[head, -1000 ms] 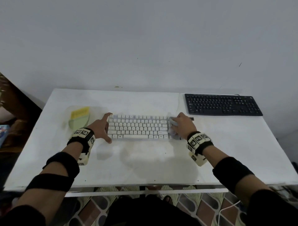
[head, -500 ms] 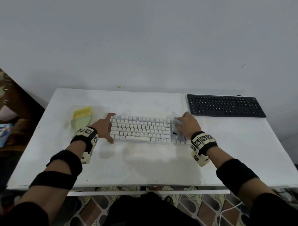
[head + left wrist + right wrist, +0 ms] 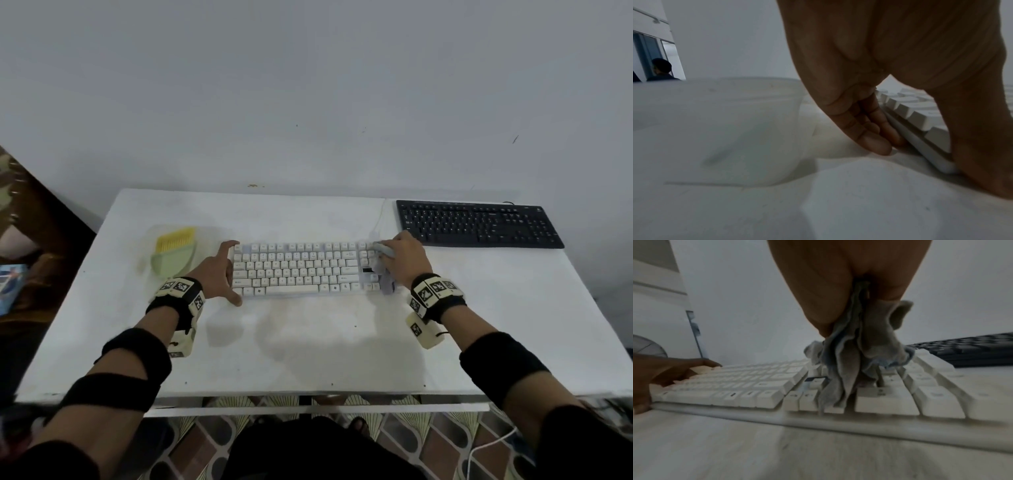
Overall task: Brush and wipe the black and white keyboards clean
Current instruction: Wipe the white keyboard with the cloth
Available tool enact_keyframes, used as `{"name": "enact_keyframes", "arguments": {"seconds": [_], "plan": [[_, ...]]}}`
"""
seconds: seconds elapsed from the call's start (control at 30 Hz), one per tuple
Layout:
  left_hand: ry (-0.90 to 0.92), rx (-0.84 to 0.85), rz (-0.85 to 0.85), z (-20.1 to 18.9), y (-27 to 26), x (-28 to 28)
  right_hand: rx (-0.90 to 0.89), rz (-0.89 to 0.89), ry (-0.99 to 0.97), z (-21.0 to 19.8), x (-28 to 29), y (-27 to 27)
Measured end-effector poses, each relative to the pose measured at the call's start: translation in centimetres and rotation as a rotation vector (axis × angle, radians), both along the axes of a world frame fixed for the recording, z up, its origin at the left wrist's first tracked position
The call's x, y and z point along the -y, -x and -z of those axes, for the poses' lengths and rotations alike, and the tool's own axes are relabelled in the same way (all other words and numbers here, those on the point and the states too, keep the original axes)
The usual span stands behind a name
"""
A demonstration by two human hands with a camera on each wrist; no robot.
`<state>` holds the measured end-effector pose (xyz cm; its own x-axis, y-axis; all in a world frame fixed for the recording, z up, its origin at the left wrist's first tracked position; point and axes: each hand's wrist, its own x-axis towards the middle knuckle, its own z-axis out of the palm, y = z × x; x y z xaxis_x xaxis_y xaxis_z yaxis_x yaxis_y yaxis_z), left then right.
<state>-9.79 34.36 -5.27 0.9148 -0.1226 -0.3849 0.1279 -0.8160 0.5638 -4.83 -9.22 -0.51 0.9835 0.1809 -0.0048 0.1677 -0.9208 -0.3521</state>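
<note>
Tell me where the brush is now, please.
In the head view the brush lies on the table's left side, just left of the white keyboard and beyond the left hand.

Head view high over table (image 3: 308,349), wrist views low, sharing white keyboard (image 3: 301,270)

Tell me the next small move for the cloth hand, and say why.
Probably drag the grey cloth leftward along the white keyboard. The right hand grips it bunched over the keyboard's right end, the rest of the keys lie uncovered, and the left hand braces the left edge.
</note>
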Motion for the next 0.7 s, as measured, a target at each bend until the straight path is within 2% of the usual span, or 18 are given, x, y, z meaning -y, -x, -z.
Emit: {"name": "enact_keyframes", "arguments": {"seconds": [0.2, 0.23, 0.33, 0.4, 0.43, 0.5, 0.57, 0.7], "plan": [[-0.013, -0.008, -0.007, -0.1, -0.1, 0.2, 0.188, -0.004, 0.046, -0.2, -1.5, -0.4], [-0.017, -0.008, -0.008, -0.1, -0.1, 0.2, 0.144, -0.037, 0.104, -0.4, -1.5, -0.5], [-0.015, -0.013, -0.014, -0.2, -0.1, 0.2, -0.084, -0.199, 0.544, -0.4, -2.0, 0.1], [-0.015, -0.017, -0.017, -0.2, -0.1, 0.3, -0.163, -0.259, 0.675, 0.1, -1.7, 0.7], [-0.015, -0.020, -0.017, -0.2, -0.1, 0.3, -0.143, -0.309, 0.712, 0.3, -1.6, 1.1], [-0.017, -0.018, -0.018, -0.2, 0.0, 0.2, -0.120, -0.236, 0.511, 0.3, -1.0, 1.4], [-0.013, -0.013, -0.019, -0.1, 0.0, 0.2, -0.106, -0.144, 0.404, 0.1, -0.4, 1.4], [-0.019, -0.016, -0.021, -0.2, 0.0, 0.3, 0.090, -0.163, 0.404, -1.4, -1.0, 0.2]]}}
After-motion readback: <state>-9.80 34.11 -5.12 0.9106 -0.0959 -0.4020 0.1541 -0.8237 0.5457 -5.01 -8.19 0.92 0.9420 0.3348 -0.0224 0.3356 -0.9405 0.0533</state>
